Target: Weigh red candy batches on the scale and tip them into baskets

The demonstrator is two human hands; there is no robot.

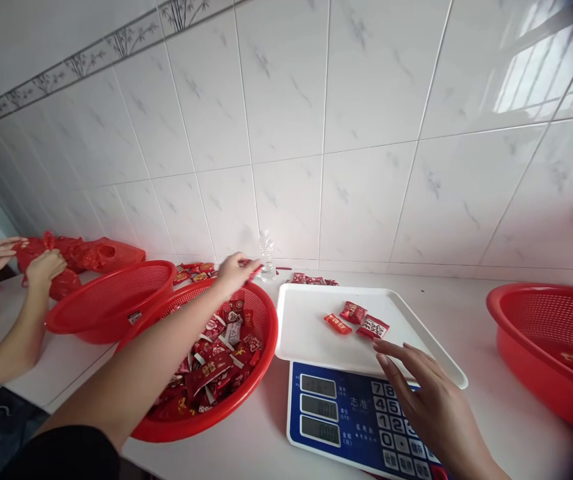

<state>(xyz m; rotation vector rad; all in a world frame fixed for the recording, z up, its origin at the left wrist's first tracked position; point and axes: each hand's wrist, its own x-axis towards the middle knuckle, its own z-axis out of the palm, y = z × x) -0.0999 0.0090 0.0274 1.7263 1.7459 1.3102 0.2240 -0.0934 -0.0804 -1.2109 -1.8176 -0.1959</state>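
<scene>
My left hand point(232, 272) is closed on a small red candy packet point(253, 269), above the far rim of a red plastic basket point(261, 360). Many wrapped candies point(214, 367), mostly red, fill that basket. My right hand point(429, 400) hovers over the keypad of a blue and white digital scale point(361, 400), fingers stretched out and holding nothing. Just beyond its fingertips, three red candy packets lie on the scale's white tray point(306, 313): a slim one point(337, 325), a dark red one point(353, 312) and a patterned one point(372, 327).
Another red basket point(111, 300) stands at left, near a co-worker's hands point(44, 267) holding a red plastic bag point(31, 257). A clear plastic bottle point(266, 257) stands by the tiled wall point(286, 193). More candies point(314, 279) lie behind the tray. A red basket point(526, 347) is at right.
</scene>
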